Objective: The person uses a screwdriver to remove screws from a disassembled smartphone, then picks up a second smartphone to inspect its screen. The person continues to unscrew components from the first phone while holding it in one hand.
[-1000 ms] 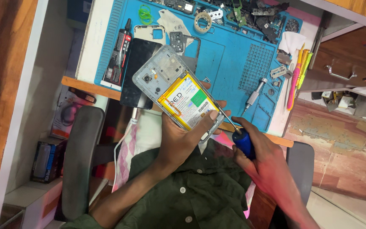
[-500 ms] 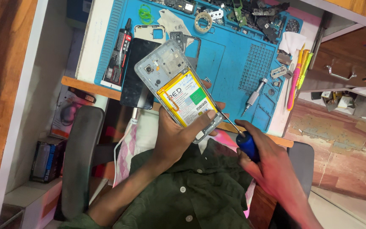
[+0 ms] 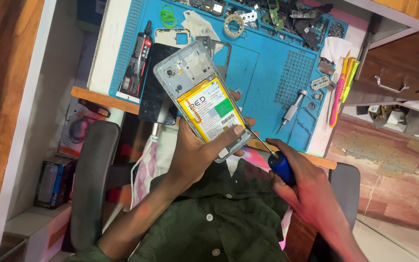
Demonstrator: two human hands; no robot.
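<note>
Head view: the left hand (image 3: 197, 155) is holding an opened phone (image 3: 201, 99) above the near edge of the desk (image 3: 98, 99), its grip closing around the lower end with the thumb lying across the yellow battery (image 3: 212, 110). The right hand (image 3: 306, 187) is gripping a blue-handled screwdriver (image 3: 275, 157) — its tip is touching the phone's lower right corner. Beyond the phone, a blue work mat (image 3: 260, 73) is carrying a second, silver screwdriver (image 3: 291, 111), a black glue tube (image 3: 136, 65) and loose phone parts (image 3: 287, 14) — all well apart from both hands.
</note>
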